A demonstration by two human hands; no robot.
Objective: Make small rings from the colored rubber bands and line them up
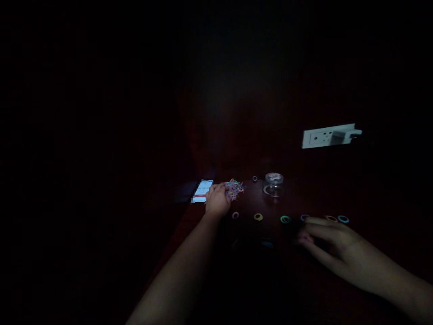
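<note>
My left hand (218, 200) rests at the edge of a tangled pile of small coloured elastic hair ties (234, 188), palm down, its fingers spread a little over them. The fingertips are partly hidden. Over the dark table hovers my right hand (326, 239), blurred by motion, with fingers curved towards the thumb; whether it holds anything is unclear. It is nearest a purple hair tie (304, 217). Along the same row lie a pink tie (235, 215), yellow ties (258, 216), green ties (285, 219), an orange tie (331, 218) and a blue tie (343, 219).
Behind the row stands a clear jar (274, 187) with a patterned lid. A small dark ring-shaped item (255, 179) lies to its left. A lit phone (204, 190) sits beside my left hand. On the wall is a socket (328, 136) with a plugged-in charger. Surroundings are very dark.
</note>
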